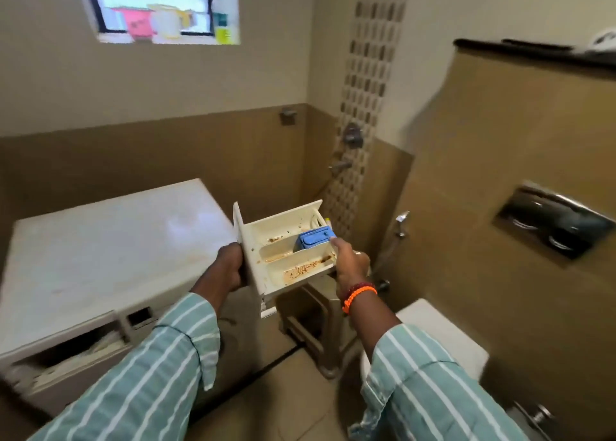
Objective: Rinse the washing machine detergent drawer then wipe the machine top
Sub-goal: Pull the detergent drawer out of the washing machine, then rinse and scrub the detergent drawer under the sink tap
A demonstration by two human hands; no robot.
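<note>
Stained cream plastic detergent drawer (286,250) w/ blue insert (315,237) is held clear of white machine top (110,240). Front panel is clasped by left hand (230,267); rear end is gripped by right hand (350,264).

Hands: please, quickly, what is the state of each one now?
Left hand: closed on the front end of the drawer.
Right hand: closed on the drawer's far end.
</note>
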